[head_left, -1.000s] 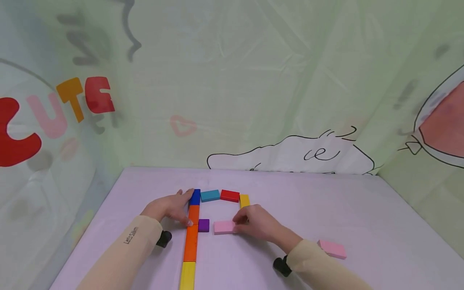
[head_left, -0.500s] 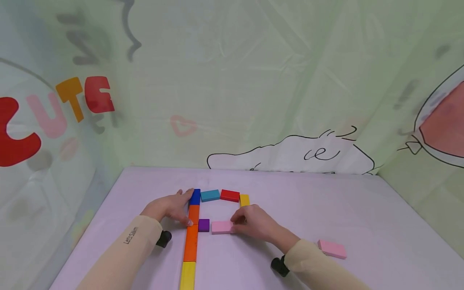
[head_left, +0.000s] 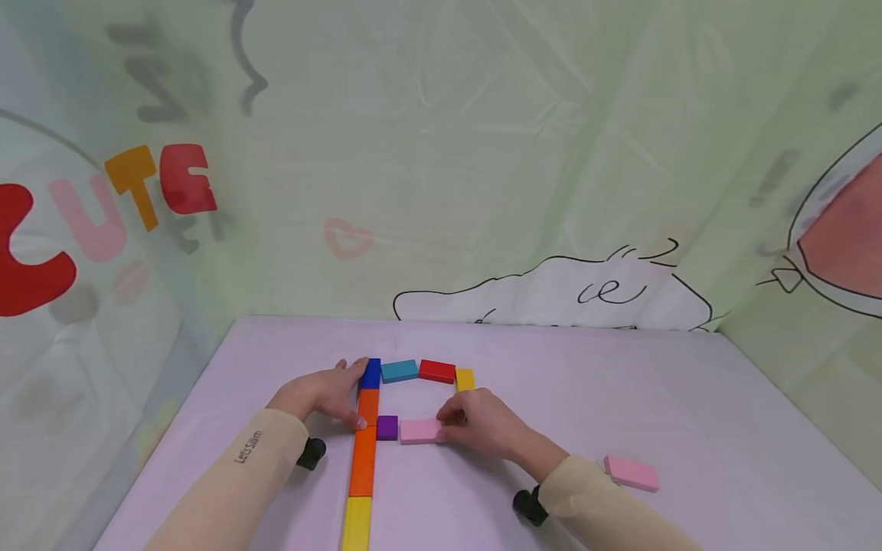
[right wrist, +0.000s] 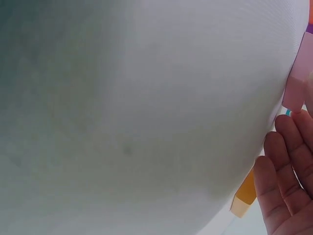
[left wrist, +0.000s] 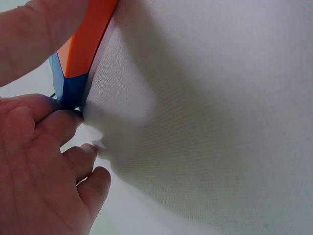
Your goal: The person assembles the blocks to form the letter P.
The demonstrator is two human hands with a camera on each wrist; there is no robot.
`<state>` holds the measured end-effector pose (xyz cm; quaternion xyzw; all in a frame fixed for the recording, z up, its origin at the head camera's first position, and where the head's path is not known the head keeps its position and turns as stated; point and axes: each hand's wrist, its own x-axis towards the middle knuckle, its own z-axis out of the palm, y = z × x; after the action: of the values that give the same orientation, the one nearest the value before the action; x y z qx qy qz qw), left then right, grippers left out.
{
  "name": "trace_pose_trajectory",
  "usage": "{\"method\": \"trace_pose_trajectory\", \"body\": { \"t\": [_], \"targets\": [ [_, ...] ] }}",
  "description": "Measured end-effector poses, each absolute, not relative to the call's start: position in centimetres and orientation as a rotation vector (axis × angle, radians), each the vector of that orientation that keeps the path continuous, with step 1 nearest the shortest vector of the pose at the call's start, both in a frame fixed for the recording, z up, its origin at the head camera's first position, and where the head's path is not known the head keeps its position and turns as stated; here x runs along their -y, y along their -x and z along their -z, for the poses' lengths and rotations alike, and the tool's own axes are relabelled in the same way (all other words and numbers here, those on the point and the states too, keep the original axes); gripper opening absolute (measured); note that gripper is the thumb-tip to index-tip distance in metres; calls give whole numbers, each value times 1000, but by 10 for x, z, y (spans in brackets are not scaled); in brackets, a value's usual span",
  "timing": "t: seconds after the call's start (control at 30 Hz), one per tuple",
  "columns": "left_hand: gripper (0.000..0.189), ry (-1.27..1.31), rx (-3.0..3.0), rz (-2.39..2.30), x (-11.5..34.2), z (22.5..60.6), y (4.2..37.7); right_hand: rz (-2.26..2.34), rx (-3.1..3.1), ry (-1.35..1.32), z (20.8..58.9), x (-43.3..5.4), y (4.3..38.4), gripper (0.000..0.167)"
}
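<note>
A pink block [head_left: 419, 431] lies flat on the table, its right end pinched between the thumb and fingers of my right hand [head_left: 492, 425]. Just left of it, across a thin gap, sits a purple block [head_left: 387, 428] beside a straight column of blocks. My left hand [head_left: 324, 394] touches that column from the left: its index finger reaches the blue block [head_left: 374, 373] at the far end, its thumb the orange blocks [head_left: 362, 461]. In the left wrist view, the fingers meet the tip of the blue block [left wrist: 73, 90].
A yellow block [head_left: 357, 523] ends the column near me. Behind the pink block lie a teal block [head_left: 400, 372], a red block [head_left: 437, 372] and another yellow block [head_left: 465, 379], partly hidden by the right hand. A second pink block [head_left: 632, 473] lies apart at the right.
My right hand has slid the pink block a little left, narrowing its gap to the purple block. The left hand has stayed in place.
</note>
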<state>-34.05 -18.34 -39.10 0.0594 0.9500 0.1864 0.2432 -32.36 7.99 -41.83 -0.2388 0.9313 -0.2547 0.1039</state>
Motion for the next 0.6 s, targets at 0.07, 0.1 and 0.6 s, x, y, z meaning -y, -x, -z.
{"method": "trace_pose_trajectory", "body": {
  "t": [0.07,0.1,0.6],
  "targets": [
    [104,-160,-2595,-512,183,391,341,751,-2745,699,418,-79,324,25],
    [104,-160,-2594,-514,184,391,341,751,-2744,698,418,-79,324,25],
    [105,-167,-2592,-509,183,391,341,757,-2748,732,417,-78,323,26]
  ]
}}
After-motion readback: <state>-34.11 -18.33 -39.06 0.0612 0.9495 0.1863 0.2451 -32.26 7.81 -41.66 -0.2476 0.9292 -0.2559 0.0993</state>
